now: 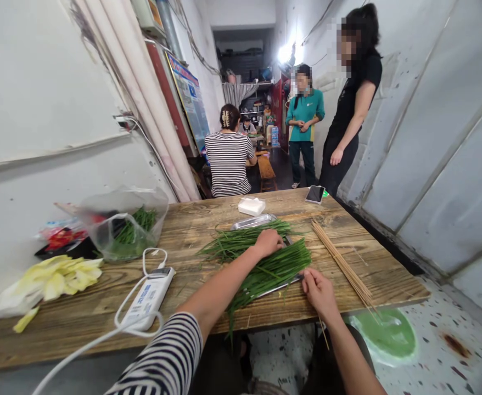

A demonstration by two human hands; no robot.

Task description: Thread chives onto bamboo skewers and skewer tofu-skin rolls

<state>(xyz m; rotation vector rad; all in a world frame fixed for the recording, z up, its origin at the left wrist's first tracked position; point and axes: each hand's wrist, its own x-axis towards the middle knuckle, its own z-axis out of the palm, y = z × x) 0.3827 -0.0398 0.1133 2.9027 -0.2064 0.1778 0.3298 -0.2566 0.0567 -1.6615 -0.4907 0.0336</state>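
Long green garlic chives (276,269) lie in two bunches on a metal tray (280,286), with their thin ends spreading over its left side. My left hand (269,242) reaches over them, its fingers curled down and closed on chives between the bunches; the fingertips are partly hidden. At the tray's right corner my right hand (320,292) is closed in a pinch. A thin bamboo skewer (323,332) passes through it and sticks out below the palm. To its right, a bundle of bamboo skewers (343,266) lies slanting on the wooden table (208,211).
Beyond the chives sit another metal tray (253,221), a white tissue pack (251,206) and a phone (315,194). A white power strip (150,299) with cable, yellow leaves (60,277) and a plastic bag (121,225) of greens are left. Several people are farther back.
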